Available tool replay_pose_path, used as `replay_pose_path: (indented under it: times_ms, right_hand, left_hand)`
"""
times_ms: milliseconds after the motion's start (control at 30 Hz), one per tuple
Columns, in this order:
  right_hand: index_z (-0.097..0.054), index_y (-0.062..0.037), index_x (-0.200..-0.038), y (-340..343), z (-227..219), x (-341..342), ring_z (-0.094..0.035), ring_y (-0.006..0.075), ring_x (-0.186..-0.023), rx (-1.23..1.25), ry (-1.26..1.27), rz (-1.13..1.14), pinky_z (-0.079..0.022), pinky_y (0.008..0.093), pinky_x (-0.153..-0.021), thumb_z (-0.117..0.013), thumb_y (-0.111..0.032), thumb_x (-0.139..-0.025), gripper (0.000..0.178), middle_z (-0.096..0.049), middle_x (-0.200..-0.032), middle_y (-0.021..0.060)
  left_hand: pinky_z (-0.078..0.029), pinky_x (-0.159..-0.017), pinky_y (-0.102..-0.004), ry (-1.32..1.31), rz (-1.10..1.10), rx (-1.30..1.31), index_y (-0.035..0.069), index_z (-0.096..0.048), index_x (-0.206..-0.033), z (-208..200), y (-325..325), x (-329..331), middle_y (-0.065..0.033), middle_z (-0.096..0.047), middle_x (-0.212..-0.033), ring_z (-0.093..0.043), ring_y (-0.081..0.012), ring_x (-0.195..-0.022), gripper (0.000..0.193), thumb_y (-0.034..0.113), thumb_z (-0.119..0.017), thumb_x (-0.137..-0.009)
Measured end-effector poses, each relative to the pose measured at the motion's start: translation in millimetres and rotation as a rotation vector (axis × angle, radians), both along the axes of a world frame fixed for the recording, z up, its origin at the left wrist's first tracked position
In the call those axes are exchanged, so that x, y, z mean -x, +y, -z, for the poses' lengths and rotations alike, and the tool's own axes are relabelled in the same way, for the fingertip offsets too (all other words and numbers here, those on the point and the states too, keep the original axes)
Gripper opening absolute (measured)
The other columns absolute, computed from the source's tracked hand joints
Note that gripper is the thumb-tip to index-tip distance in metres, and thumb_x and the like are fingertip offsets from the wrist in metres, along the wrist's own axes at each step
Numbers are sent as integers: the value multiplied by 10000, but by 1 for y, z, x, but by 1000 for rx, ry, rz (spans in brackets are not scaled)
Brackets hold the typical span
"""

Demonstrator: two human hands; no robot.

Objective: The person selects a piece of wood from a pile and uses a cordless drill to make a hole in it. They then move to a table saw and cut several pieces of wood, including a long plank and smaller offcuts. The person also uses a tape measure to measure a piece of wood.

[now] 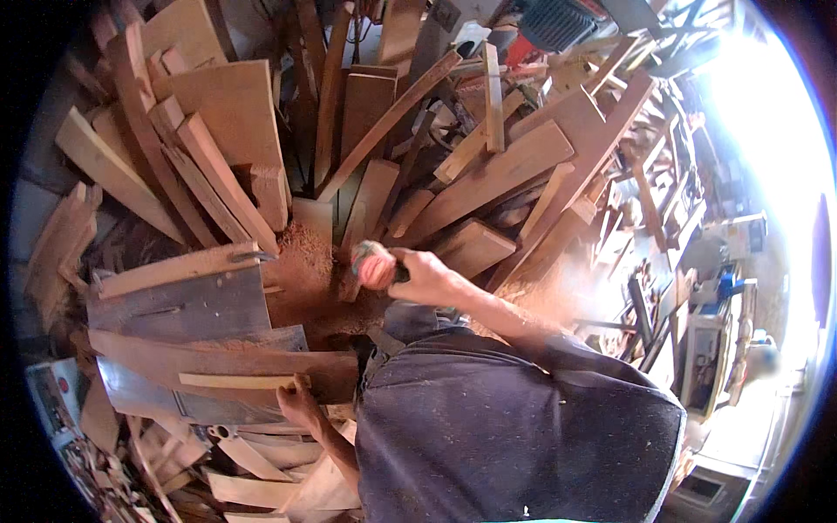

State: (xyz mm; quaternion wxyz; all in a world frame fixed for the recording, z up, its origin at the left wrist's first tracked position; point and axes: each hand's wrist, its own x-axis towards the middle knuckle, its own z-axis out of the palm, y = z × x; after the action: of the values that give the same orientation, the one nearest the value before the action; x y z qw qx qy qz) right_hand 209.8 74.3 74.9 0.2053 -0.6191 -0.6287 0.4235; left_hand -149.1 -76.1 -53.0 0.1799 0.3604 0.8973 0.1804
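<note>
My left hand (297,403) closes at the near end of a thin, pale wood strip (231,381). The strip lies along a long brown plank (148,353), which rests on a grey metal work table (209,296). Raised over a heap of sawdust, my right hand (420,277) grips a tool with a round reddish head (374,266) and a dark handle. Motion blurs that tool, and its exact kind does not show.
A board (174,268) runs along the table's far edge, with a dark clamp (253,256) at its end. Sawdust (305,253) is piled beside it. Leaning planks (231,113) and loose offcuts (523,166) crowd around, and more wood pieces (261,488) lie below the table.
</note>
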Motion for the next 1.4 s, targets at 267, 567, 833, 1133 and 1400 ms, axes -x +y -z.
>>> replay_pose_path:
  times_ms: [267,567,833,1133,1400]
  right_hand:
    - [-528,73,-1375,20,-2,-84,-625,347,-1205,69,54,410,-475,432,-1069,-780,-204,-726,749,-642,-1277,282]
    - [-633,1,-1124,83,21,-199,-600,164,-778,6,279,659,-482,312,-671,-691,35,-747,384,-626,-910,56]
    - [-381,39,-1465,252,140,-425,-535,352,-1195,51,-476,525,-456,416,-992,-712,-92,-807,748,-485,-1372,258]
    - [-396,30,-1462,347,150,-415,-526,383,-1271,77,-837,277,-451,445,-1038,-721,-193,-854,724,-473,-1442,287]
    - [-491,30,-1373,383,135,-422,-577,379,-1194,11,-889,263,-484,447,-984,-711,-239,-884,600,-547,-1349,272]
  left_hand:
    - [-506,-661,-498,21,64,-38,-40,-633,-860,28,-19,38,-237,-683,-795,-635,-427,-702,502,423,-819,-802]
    - [-483,-586,-409,-163,-76,-96,-43,-612,-782,49,-26,24,-127,-661,-702,-606,-239,-638,368,262,-810,-839]
    - [-513,-575,-285,-639,-535,-463,43,-594,-865,68,-54,12,-35,-645,-812,-603,-138,-699,198,125,-772,-887]
    - [-641,-726,-342,-618,-915,-605,-135,-552,-1199,38,-69,-17,-183,-663,-1087,-703,-253,-873,357,-6,-693,-897]
    - [-596,-798,-320,-950,-961,-744,-5,-627,-1138,13,-62,-50,-85,-680,-1090,-687,-198,-914,210,61,-674,-945]
